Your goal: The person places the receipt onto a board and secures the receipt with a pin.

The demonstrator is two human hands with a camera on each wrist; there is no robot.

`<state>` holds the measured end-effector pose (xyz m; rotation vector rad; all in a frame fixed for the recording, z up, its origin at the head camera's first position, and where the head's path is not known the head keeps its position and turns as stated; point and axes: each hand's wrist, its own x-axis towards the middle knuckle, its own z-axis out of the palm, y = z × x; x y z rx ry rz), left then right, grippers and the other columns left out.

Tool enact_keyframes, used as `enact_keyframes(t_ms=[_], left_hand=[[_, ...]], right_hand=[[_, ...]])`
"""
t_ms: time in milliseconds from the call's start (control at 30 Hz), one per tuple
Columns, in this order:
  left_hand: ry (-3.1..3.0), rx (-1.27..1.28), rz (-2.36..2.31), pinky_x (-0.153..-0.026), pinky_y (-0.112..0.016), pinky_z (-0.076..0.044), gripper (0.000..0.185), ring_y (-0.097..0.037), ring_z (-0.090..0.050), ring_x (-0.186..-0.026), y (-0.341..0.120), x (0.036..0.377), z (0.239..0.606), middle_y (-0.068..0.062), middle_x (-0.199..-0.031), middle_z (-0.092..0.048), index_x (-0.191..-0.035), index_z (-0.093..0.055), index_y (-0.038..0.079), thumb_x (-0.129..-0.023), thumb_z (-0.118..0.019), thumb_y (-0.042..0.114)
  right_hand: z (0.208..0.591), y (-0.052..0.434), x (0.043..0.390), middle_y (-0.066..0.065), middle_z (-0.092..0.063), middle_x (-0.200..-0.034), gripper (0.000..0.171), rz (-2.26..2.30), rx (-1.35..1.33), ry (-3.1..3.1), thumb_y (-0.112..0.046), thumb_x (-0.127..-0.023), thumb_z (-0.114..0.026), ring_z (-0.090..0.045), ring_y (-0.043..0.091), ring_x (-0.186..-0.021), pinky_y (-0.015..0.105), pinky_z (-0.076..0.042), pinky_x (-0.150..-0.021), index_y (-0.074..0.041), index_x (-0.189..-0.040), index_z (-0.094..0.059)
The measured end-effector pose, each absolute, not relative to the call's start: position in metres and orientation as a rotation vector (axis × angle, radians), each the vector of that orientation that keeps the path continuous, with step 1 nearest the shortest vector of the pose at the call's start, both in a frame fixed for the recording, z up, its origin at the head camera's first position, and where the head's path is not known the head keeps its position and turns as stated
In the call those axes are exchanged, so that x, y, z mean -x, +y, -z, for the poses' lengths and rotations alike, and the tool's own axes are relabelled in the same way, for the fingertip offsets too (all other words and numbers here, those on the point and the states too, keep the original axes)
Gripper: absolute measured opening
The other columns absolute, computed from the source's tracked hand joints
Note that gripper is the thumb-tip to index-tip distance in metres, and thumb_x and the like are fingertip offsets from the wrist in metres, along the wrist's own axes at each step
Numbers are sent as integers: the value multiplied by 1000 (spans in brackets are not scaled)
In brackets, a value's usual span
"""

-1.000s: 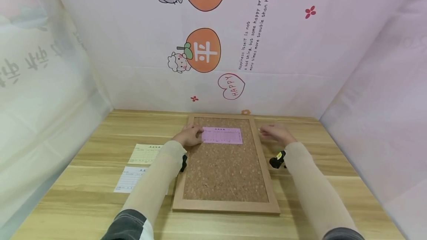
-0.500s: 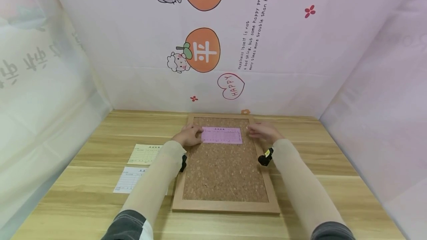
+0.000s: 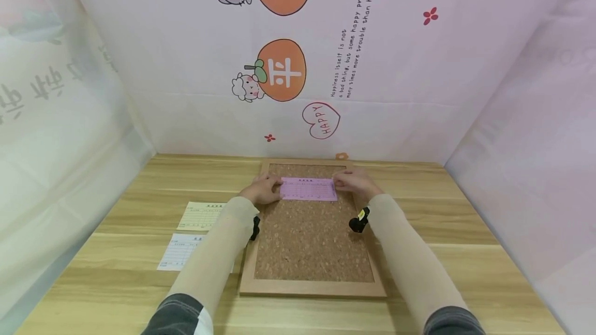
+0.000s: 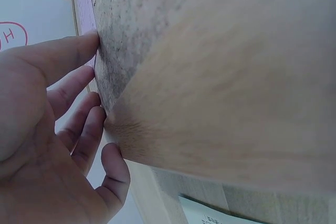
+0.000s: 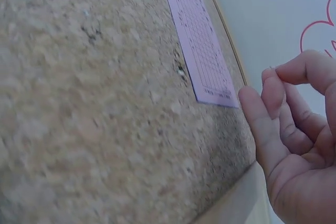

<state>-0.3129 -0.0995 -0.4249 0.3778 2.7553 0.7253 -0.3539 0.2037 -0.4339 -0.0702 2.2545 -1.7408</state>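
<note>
A purple printed slip (image 3: 307, 189) lies across the upper part of a wood-framed cork board (image 3: 312, 242). My left hand (image 3: 262, 189) touches the slip's left end; its thumb and fingers are spread along the edge in the left wrist view. At the slip's upper right corner is my right hand (image 3: 357, 182). Its thumb and index finger pinch a tiny pale pin-like thing (image 5: 272, 68), mostly hidden by the fingertips; I cannot tell its exact kind. In the right wrist view, the slip's right end (image 5: 215, 95) lies flat beside that hand.
Left of the board, a yellow slip (image 3: 200, 215) and a white slip (image 3: 179, 252) lie on the wooden table (image 3: 116, 273), both partly under the left forearm. A printed white cloth (image 3: 396, 128) hangs behind the board, with more cloth along both sides.
My right hand has come leftward from beyond the board's right edge to the slip's upper right corner. The left hand and the slip have stayed in place.
</note>
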Motion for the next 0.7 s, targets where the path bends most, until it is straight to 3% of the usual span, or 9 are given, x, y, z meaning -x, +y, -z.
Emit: enact_keyframes(t_ms=[167, 367, 567, 700], left_hand=[[2754, -379, -717, -109, -49, -32, 52, -32, -32, -135, -99, 312, 424, -14, -152, -35, -148, -48, 11, -101, -62, 24], [2750, -375, -721, -108, -49, -33, 52, -32, -34, -132, -100, 314, 423, -14, -150, -35, -149, -48, 11, -100, -63, 24], [2760, -402, -705, -110, -50, -31, 52, -33, -32, -136, -99, 313, 424, -15, -151, -35, -148, -48, 10, -100, -62, 24], [2770, -426, -706, -109, -50, -31, 51, -33, -33, -135, -101, 311, 423, -15, -148, -37, -147, -49, 9, -100, -63, 23]], right_hand=[[434, 197, 354, 24, -67, -111, 36, 1696, 101, 2293, -10, -98, -61, -66, 24, -95, 35, -56, -85, 15, -123, -59], [435, 184, 354, 16, -69, -98, 35, 1710, 53, 2308, -12, -97, -62, -65, 18, -83, 29, -57, -76, 12, -122, -61], [432, 170, 356, 22, -69, -101, 33, 1735, 83, 2284, -10, -98, -60, -67, 22, -87, 32, -57, -80, 16, -119, -62], [428, 162, 357, 19, -69, -104, 34, 1643, 68, 2282, -15, -101, -58, -66, 21, -90, 31, -56, -82, 10, -124, -62]])
